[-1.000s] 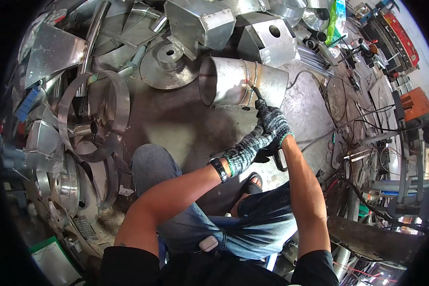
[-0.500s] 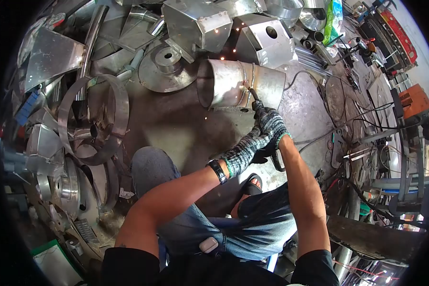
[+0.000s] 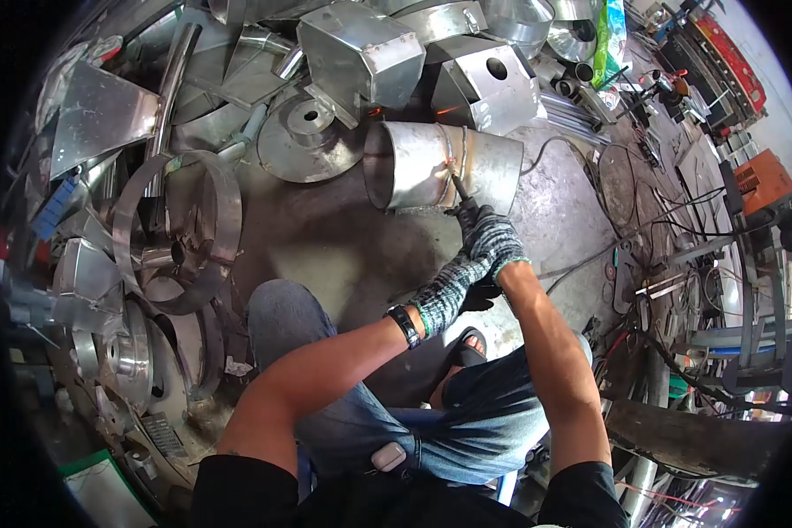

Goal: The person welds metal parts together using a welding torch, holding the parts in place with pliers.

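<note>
A wide metal pipe section (image 3: 414,167) lies on its side on the floor, with weld beads running around it. The tip of a welding torch (image 3: 463,193) meets one seam, where a small orange glow shows. My right hand (image 3: 493,239), in a grey knitted glove, is closed around the torch handle. Just below and to its left, my left hand (image 3: 449,289), gloved alike, is closed against the right hand and the handle; its fingers are partly hidden. A dark strap sits on my left wrist.
Behind the pipe stand a boxy metal hopper (image 3: 361,53) and a flanged disc (image 3: 304,141). A large metal ring (image 3: 229,229) stands at left. Cables (image 3: 581,246) trail across the floor at right, towards an orange box (image 3: 763,182). My knees flank the work.
Both hands and the torch have drawn slightly back towards me, and the torch tip sits a little lower on the seam. The scattered sparks are now short orange streaks behind the pipe.
</note>
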The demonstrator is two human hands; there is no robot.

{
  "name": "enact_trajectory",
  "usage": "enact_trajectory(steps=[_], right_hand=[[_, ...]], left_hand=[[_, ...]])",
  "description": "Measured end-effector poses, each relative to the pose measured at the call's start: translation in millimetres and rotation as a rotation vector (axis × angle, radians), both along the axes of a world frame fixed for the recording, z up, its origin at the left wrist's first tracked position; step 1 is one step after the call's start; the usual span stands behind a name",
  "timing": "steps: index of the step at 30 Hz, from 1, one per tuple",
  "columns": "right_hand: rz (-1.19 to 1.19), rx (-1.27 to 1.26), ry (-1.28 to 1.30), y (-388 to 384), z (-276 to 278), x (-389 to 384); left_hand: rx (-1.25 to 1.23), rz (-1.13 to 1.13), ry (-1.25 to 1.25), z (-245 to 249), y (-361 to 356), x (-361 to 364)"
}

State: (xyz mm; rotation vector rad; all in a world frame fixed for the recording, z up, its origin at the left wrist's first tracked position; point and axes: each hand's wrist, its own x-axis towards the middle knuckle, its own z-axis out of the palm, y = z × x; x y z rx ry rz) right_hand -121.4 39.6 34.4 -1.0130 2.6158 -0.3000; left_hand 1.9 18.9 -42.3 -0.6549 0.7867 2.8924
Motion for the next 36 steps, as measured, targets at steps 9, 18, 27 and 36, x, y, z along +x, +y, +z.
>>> enact_trajectory(steps=[9,18,27,36], right_hand=[[0.037,-0.345,-0.600,30,-44,-58],[-0.008,-0.115,-0.143,17,-74,-27],[-0.264,-0.576,-0.475,23,-3,-16],[-0.005,-1.037,-0.790,78,61,-28]], left_hand=[[-0.296,-0.037,-0.144,48,-17,6],[-0.627,0.059,-0.180,41,-23,10],[-0.521,0.278,-0.037,52,-36,-2],[-0.326,0.277,0.165,63,-41,-2]])
